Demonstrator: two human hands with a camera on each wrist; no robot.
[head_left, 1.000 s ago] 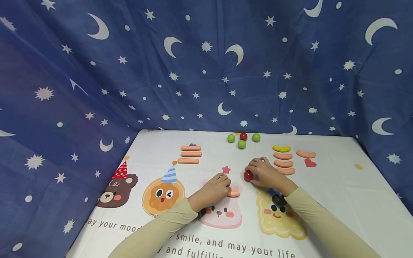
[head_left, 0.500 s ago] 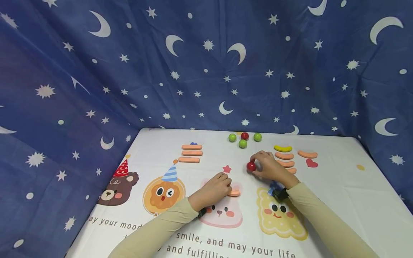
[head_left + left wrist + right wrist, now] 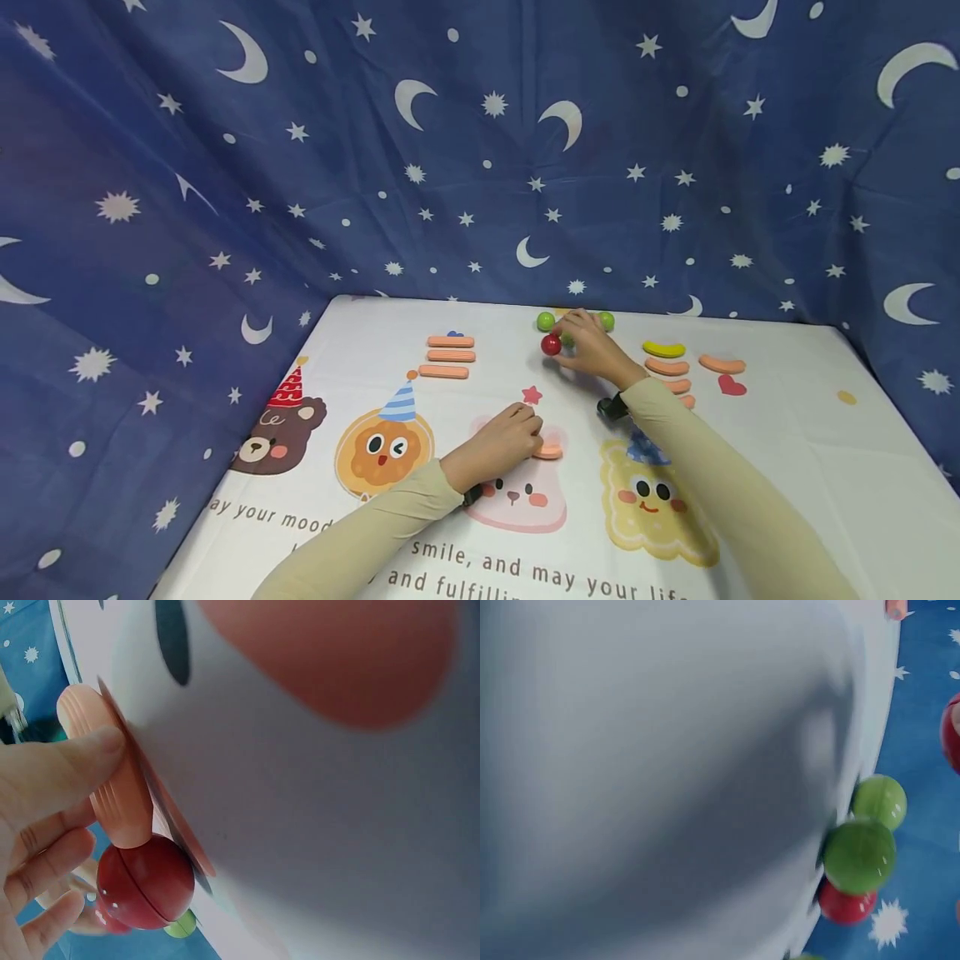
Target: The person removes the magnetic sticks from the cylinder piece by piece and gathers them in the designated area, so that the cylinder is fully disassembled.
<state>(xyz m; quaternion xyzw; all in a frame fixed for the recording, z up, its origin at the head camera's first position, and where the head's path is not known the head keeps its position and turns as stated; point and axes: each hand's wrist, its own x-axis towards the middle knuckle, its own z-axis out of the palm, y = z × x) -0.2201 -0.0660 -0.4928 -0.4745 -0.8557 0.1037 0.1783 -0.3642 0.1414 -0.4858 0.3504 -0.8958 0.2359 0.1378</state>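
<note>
My left hand [image 3: 502, 442] pinches a salmon-coloured toy sausage [image 3: 124, 776] low over the pink bear print. A glossy red ball [image 3: 146, 881] sits by the sausage's lower end in the left wrist view; the hand hides it in the head view. My right hand [image 3: 592, 346] is raised at the back of the table, holding another red ball [image 3: 551, 344] at its fingertips. Green balls [image 3: 859, 855] lie behind and beside that hand. A further red ball [image 3: 847, 904] shows among them in the right wrist view but is covered in the head view.
Three straight toy sausages [image 3: 447, 356] lie in rows at back left. On the right are a yellow curved piece [image 3: 663, 349], salmon curved pieces [image 3: 667, 367] below it and one apart [image 3: 722, 364]. A blue star-patterned curtain [image 3: 480, 150] borders the white printed tablecloth [image 3: 810, 467].
My right hand has carried its red ball away, first slightly right, then left towards the green balls at the back. The left hand has stayed in place with the toy sausage.
</note>
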